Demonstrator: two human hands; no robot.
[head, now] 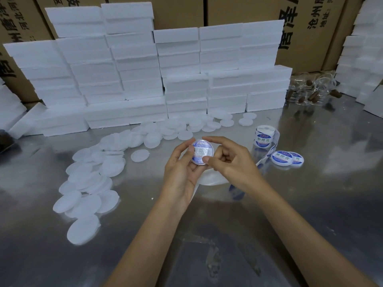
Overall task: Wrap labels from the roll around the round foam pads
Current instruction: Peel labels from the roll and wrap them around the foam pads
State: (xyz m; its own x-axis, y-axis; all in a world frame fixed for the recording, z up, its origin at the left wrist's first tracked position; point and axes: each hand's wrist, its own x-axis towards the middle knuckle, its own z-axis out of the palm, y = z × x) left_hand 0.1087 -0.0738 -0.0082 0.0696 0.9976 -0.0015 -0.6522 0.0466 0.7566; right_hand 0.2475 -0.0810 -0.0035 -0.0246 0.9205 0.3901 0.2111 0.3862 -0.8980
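1. Forearms entered from the bottom edge of the head view and met over the steel table (pixel 310 204), so the work sat centred under the camera.
2. Left hand (pixel 182 172) cradled one round foam pad (pixel 202 152) from below and the side, thumb curled onto its face. Judged a steadying grip, with the pad tilted up toward the camera to keep its face in sight.
3. Right hand (pixel 230 160) pinched the same pad: index finger over the top rim, thumb at the lower right edge, other fingers curled. Judged to be pressing the blue-and-white label down along the rim.
4. Label on the held pad looked seated on the face; whether the edge was fully stuck, cannot tell.
5. Backing strip (pixel 211 179) trailed beneath the hands and ran right toward the label roll (pixel 264 137), which stood on edge just beyond the right hand, within easy reach for the next label.
6. Two finished pads (pixel 287 159), label up, lay touching each other right of the roll, apart from the blanks; likely the done pile.
7. Unlabelled pads (pixel 91 179) lay heaped loosely in an arc on the left and across the rear, within the left hand's reach.
8. White foam boxes (pixel 145 69) were stacked behind, against cardboard cartons (pixel 306 27).
9. Clear rings with brown plugs (pixel 310 90) sat at rear right, well apart and unused.
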